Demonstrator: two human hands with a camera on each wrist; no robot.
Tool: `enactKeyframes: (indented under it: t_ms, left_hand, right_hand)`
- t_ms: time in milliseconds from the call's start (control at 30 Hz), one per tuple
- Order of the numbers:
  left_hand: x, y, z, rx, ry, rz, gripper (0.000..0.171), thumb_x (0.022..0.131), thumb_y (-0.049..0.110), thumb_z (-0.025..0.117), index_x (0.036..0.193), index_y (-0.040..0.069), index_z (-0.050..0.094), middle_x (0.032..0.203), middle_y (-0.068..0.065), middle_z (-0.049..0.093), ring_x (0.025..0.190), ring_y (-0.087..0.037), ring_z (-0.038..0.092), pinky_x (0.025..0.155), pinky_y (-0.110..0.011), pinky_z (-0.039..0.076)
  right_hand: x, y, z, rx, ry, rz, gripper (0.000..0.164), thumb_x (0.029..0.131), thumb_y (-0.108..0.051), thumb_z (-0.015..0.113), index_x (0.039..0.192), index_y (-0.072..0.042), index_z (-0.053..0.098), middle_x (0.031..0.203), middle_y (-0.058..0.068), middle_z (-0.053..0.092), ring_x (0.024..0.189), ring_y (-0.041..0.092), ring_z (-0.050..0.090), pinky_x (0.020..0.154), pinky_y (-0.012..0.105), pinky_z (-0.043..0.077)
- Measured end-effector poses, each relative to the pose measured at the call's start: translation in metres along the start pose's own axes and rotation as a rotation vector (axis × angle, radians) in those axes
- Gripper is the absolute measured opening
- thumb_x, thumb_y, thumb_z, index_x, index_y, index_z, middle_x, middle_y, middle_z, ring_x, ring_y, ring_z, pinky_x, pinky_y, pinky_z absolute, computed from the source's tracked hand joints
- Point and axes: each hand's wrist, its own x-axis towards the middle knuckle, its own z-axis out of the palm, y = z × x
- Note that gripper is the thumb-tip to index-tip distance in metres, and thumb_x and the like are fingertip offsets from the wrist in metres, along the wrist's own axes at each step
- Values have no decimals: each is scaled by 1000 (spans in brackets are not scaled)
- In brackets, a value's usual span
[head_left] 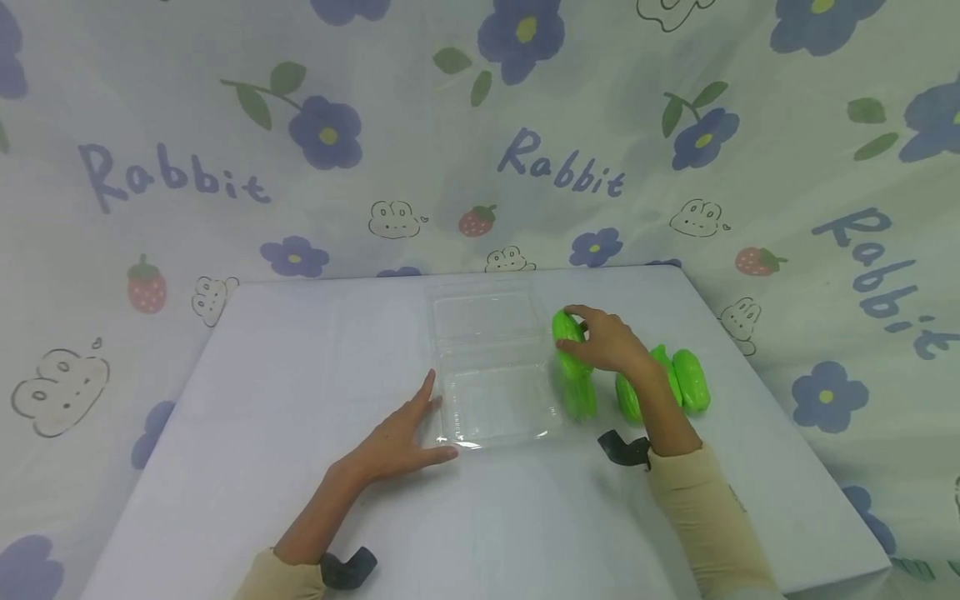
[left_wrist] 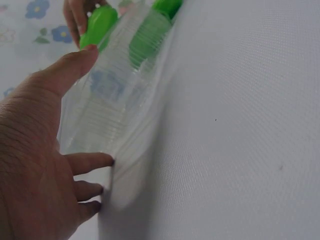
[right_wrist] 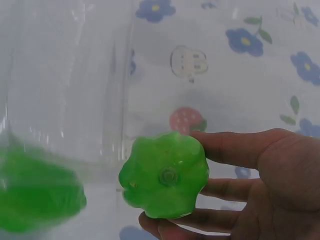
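Observation:
A clear plastic clamshell box (head_left: 498, 404) lies opened out on the table, its lid (head_left: 487, 318) folded back toward the wall. My right hand (head_left: 611, 340) grips a glossy green lobed toy vegetable (head_left: 567, 329) above the table, beside the box's right edge. In the right wrist view, thumb and fingers curl round this toy vegetable (right_wrist: 165, 175), its lobed end facing the camera. Below it, another green toy vegetable (head_left: 579, 398) lies against the box's right side. My left hand (head_left: 397, 442) is at the box's left front corner, fingers extended; the left wrist view shows fingertips at the box's edge.
Several more green toy vegetables (head_left: 692, 382) lie to the right on the white table (head_left: 300, 400), partly hidden behind my right forearm. Dark curved pieces (head_left: 348, 568) sit at both wrists. A printed cloth (head_left: 420, 150) hangs behind the table and along its sides.

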Motion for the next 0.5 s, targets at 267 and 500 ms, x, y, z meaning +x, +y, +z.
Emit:
enactKeyframes:
  t_ms: [267, 500]
  left_hand:
    - [-1, 2, 1, 10, 4, -12, 118, 75, 64, 75, 160, 25, 2, 156, -6, 35, 144, -26, 28, 112, -52, 30]
    - [-1, 4, 2, 7, -1, -14, 118, 75, 63, 75, 160, 27, 1, 156, -6, 35, 144, -25, 28, 112, -51, 30]
  right_hand:
    - [-13, 30, -27, 1, 55, 70, 68, 95, -34, 64, 149, -4, 37, 132, 29, 53, 116, 47, 53, 90, 62, 46]
    - [-22, 58, -47, 16, 48, 128, 72, 96, -38, 61, 151, -1, 33, 135, 31, 48, 122, 50, 47, 95, 64, 42]
